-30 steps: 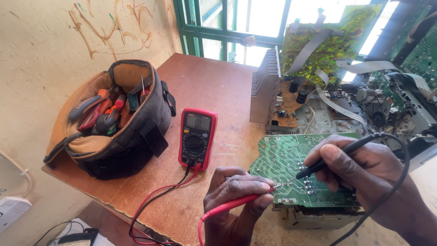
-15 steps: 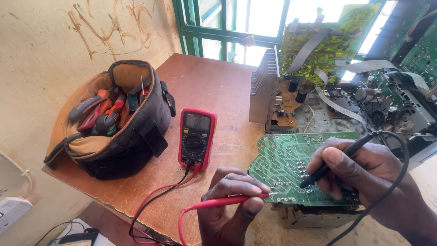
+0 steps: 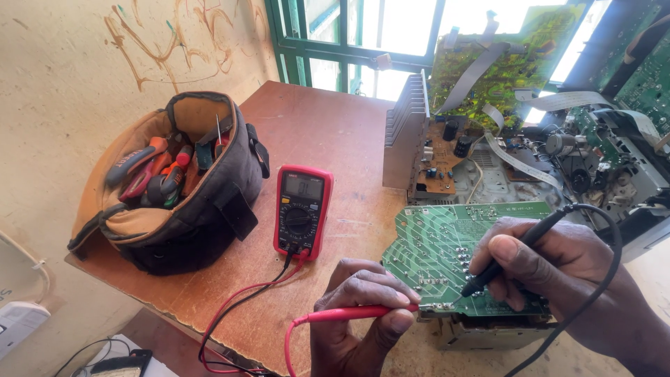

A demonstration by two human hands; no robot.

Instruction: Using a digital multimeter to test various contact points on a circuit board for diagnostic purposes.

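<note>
Hands at a wooden table [image 3: 328, 132] press two meter probes onto a green circuit board [image 3: 447, 244]. The left hand [image 3: 359, 314] is closed around the red probe [image 3: 356, 313], thumb beneath and fingers curled over, the tip reaching the board's near left edge. The right hand [image 3: 558, 272] pinches the black probe [image 3: 509, 255] like a pen, its tip touching the solder side near the board's front; the exact joint under it is too small to make out. The board lies solder side up on a grey chassis at the table's right edge. A red multimeter [image 3: 301, 211] lies flat on the table just left of the board, display lit, with red and black leads [image 3: 241, 300] trailing from its lower end over the table's front edge. Well to the left sits an open tool bag [image 3: 181, 188] holding screwdrivers with red and orange handles. Behind the board stand a finned heatsink [image 3: 406, 132], more boards and grey ribbon cables [image 3: 513, 157], before a green-framed window [image 3: 335, 42].
</note>
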